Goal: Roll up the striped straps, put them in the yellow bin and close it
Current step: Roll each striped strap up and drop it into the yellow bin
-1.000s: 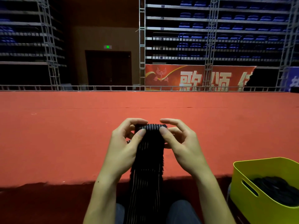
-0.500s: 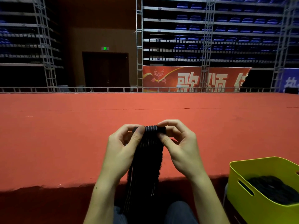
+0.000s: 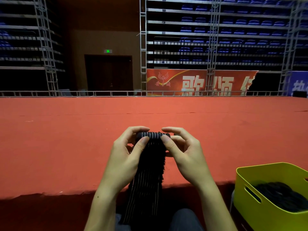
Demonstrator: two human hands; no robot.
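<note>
Two bare hands meet over the near edge of a wide red carpeted stage [image 3: 66,147], both working the top end of a long black elastic strap with thin pale stripes [image 3: 146,180]. The left hand [image 3: 126,157] curls its fingers over the far side of the small rolled end, with its thumb pressed on the near face of the roll. The right hand [image 3: 185,154] mirrors it: its index finger arches over the roll's right end and its thumb pinches against the strap just below, so both hands grip the fabric. The rolled part sits between the fingertips, raised a little above the carpet, and the unrolled length hangs straight down toward the person's lap, passing between two knees in dark blue trousers [image 3: 183,219].

At the near right stands a yellow-green plastic bin with a slot handle [image 3: 250,210], open at the top, well apart from the hands. Inside it lies a dark heap of coiled black straps [image 3: 280,195]; their stripes are too dim to make out.

On the far side of the stage runs a metal truss rail [image 3: 100,93], and behind it hang a red banner with large pale characters [image 3: 200,82] and rows of blue seats [image 3: 233,22].
</note>
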